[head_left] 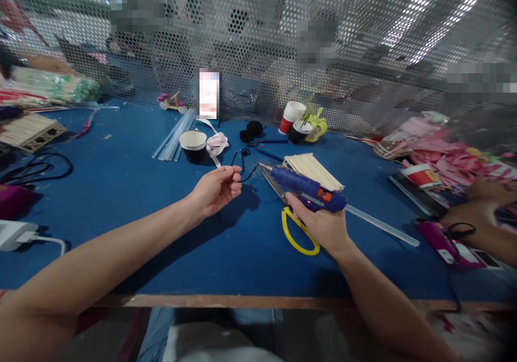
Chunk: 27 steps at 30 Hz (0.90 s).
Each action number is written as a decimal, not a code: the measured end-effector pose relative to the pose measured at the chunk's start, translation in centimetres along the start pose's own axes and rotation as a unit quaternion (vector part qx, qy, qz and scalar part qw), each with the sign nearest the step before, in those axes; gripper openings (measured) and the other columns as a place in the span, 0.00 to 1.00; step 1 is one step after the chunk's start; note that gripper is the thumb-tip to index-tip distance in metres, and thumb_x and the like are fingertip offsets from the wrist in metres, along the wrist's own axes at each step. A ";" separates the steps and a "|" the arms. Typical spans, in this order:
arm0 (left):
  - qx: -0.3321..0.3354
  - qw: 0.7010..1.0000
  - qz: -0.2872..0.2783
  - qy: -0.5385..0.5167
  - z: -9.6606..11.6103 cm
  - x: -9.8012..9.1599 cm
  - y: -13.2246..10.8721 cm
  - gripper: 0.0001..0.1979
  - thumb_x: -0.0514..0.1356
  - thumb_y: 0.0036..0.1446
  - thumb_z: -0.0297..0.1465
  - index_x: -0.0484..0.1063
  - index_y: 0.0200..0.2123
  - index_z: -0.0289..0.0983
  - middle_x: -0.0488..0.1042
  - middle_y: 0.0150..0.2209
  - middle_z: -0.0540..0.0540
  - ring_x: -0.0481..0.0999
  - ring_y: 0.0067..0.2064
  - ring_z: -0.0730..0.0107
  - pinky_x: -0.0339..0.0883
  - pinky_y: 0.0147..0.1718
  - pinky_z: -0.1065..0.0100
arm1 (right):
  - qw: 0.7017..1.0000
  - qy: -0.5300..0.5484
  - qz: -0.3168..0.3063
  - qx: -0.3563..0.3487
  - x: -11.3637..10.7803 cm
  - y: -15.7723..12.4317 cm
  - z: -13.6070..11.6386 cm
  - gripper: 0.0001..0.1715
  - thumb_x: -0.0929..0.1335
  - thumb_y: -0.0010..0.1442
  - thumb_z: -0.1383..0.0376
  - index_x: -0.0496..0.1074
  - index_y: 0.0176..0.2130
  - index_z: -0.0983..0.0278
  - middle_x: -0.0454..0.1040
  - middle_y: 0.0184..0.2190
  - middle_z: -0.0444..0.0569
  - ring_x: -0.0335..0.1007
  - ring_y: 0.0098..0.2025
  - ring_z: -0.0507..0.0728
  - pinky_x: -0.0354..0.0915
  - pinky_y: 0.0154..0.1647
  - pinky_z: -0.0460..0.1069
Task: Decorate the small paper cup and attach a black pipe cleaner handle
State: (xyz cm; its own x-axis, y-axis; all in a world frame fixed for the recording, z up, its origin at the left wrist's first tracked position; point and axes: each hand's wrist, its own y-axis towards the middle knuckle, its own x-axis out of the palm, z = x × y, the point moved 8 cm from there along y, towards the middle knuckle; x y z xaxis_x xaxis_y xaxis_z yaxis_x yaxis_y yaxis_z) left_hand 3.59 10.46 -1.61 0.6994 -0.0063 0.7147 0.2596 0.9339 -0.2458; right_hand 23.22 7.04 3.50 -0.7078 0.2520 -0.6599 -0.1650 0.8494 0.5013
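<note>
My right hand is wrapped round a blue hot glue gun with an orange switch and a small red light. A clear glue stick sticks out of its back end. The gun's nozzle points left, close to a black cord. Between the thumb and fingers of my left hand the cord is pinched. Partly behind the gun lie scissors with yellow handles. A stack of pale wooden sticks shows just beyond the gun.
Behind my hands stand a black cup, white ribbon, black pompoms, a red-white cup and clear glue sticks. A phone leans on the perforated metal screen. At right, another person's hand is near a purple device.
</note>
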 end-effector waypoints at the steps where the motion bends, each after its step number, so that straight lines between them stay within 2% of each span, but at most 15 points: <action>1: -0.001 1.000 0.000 0.000 0.0 0.0 0.0 0.05 0.50 0.56 0.22 0.64 0.30 0.31 0.62 0.21 0.50 0.61 0.19 0.82 0.57 0.18 0.76 | 1.000 0.002 0.003 0.000 0.0 0.0 0.0 0.11 0.66 0.53 0.57 0.75 0.30 0.59 0.72 0.17 0.45 0.70 0.22 0.55 0.70 0.27 0.52; 7: -0.002 1.000 -0.004 -0.003 -0.1 0.1 0.0 0.05 0.49 0.56 0.23 0.64 0.30 0.31 0.62 0.21 0.50 0.61 0.19 0.81 0.57 0.18 0.76 | 1.000 0.008 -0.004 -0.001 0.2 0.0 0.1 0.10 0.67 0.52 0.58 0.75 0.32 0.59 0.73 0.19 0.45 0.72 0.25 0.56 0.70 0.29 0.52; 13: -0.001 1.000 -0.004 -0.002 -0.1 0.0 0.0 0.05 0.50 0.56 0.23 0.64 0.31 0.31 0.62 0.21 0.50 0.61 0.19 0.81 0.57 0.19 0.77 | 1.000 -0.014 0.012 -0.015 0.1 -0.1 0.2 0.11 0.67 0.51 0.60 0.74 0.36 0.58 0.76 0.28 0.48 0.73 0.39 0.61 0.70 0.36 0.56; 19: 0.002 1.000 -0.004 -0.003 0.0 0.0 0.0 0.05 0.50 0.56 0.23 0.64 0.30 0.31 0.62 0.21 0.50 0.61 0.19 0.81 0.58 0.19 0.77 | 0.999 -0.021 0.000 -0.026 0.1 0.0 0.0 0.11 0.67 0.51 0.61 0.74 0.37 0.58 0.76 0.30 0.48 0.71 0.43 0.63 0.69 0.39 0.57; 22: 0.002 1.000 -0.005 -0.001 0.0 0.0 0.0 0.05 0.50 0.56 0.23 0.64 0.31 0.31 0.62 0.21 0.50 0.61 0.19 0.81 0.58 0.19 0.77 | 1.000 -0.013 0.012 -0.022 -0.1 0.1 -0.1 0.11 0.68 0.51 0.60 0.74 0.37 0.58 0.76 0.29 0.48 0.72 0.41 0.63 0.70 0.36 0.55; 27: 0.003 1.000 -0.005 0.002 0.0 0.0 0.1 0.05 0.49 0.57 0.23 0.64 0.31 0.31 0.62 0.21 0.50 0.61 0.19 0.81 0.57 0.19 0.77 | 1.000 -0.001 0.010 -0.014 0.1 0.0 0.0 0.10 0.67 0.51 0.58 0.74 0.32 0.60 0.73 0.21 0.46 0.73 0.27 0.57 0.70 0.28 0.51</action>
State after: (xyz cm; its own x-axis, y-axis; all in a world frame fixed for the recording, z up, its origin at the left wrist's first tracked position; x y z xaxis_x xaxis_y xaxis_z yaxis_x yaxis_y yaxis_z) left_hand 3.64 10.50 -1.64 0.6998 -0.0180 0.7141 0.2635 0.9357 -0.2347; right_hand 23.18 7.03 3.46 -0.7104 0.2694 -0.6502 -0.1702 0.8306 0.5302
